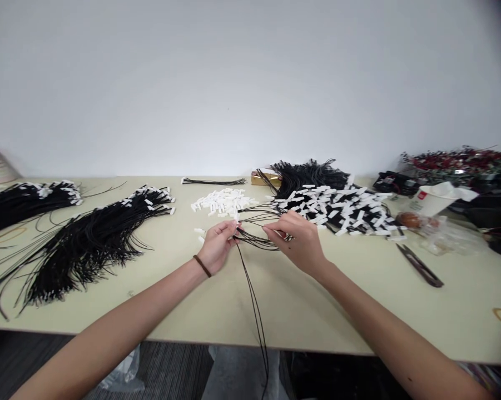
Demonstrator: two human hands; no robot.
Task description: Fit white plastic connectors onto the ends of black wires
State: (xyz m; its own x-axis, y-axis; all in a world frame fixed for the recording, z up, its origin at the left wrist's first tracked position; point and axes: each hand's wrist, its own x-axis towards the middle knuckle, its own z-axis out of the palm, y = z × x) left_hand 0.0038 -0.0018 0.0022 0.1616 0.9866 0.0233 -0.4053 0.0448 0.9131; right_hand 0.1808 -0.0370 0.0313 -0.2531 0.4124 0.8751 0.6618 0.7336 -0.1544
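Note:
My left hand (217, 244), a dark band at its wrist, is closed on a small white plastic connector (236, 216) above the middle of the table. Thin black wires (256, 242) run from this connector toward the right, and a few more hang down past the table's front edge. My right hand (299, 240) pinches one or more of the black wires between thumb and forefinger; its other fingers are curled, so the exact number is hidden. Just behind my hands lies a heap of loose white connectors (222, 201).
Bundles of black wires with white connectors lie at left (92, 239) and far left (25, 203). Right of my hands is a pile of wired connectors (342, 210). Farther right are thread snips (420, 266), a paper cup (431, 201) and a plastic bag (454, 238). A wall (217, 89) stands behind.

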